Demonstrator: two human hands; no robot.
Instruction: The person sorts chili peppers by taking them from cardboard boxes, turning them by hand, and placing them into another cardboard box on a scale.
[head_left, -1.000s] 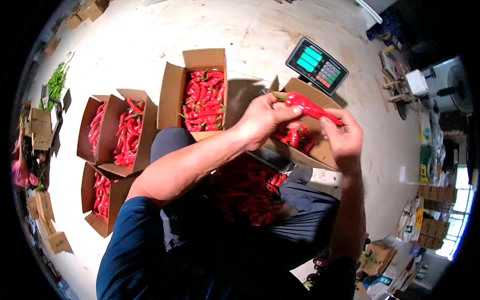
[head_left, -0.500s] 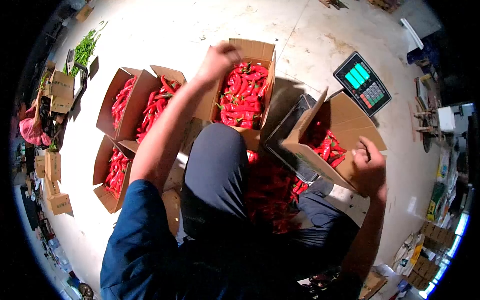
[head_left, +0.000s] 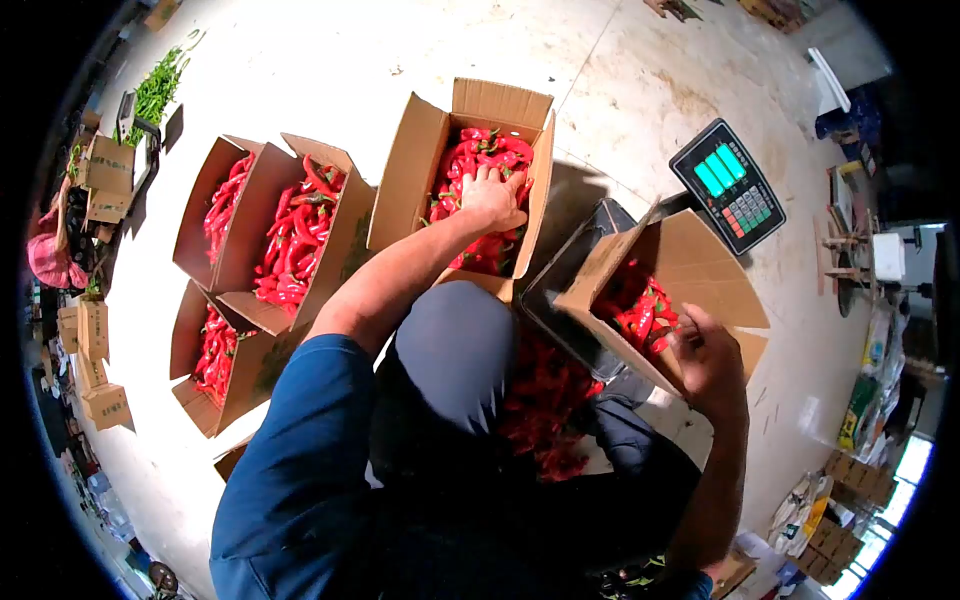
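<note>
My left hand (head_left: 493,201) lies with fingers spread on the red peppers (head_left: 472,160) in the middle open cardboard box (head_left: 412,160). My right hand (head_left: 712,362) reaches over the near side of another cardboard box (head_left: 705,255). Its curled fingers are at the red peppers (head_left: 640,305) in there, and what they hold, if anything, is hidden. That box rests tilted on a black scale platform (head_left: 565,300). Beside it stands the scale's display (head_left: 727,186), lit green above a keypad. More red peppers (head_left: 545,410) lie in shadow between my legs.
To the left stand several open boxes of red peppers, among them one box (head_left: 345,235) close to my left arm. Farther off are a heap of green peppers (head_left: 158,90), stacked cartons (head_left: 105,180) and a person in pink (head_left: 55,260). Bags and cartons (head_left: 860,475) line the right side.
My left hand has come down from above the middle box onto its peppers. My right hand has moved left and its fingers have curled in at the peppers. The view has shifted slightly.
</note>
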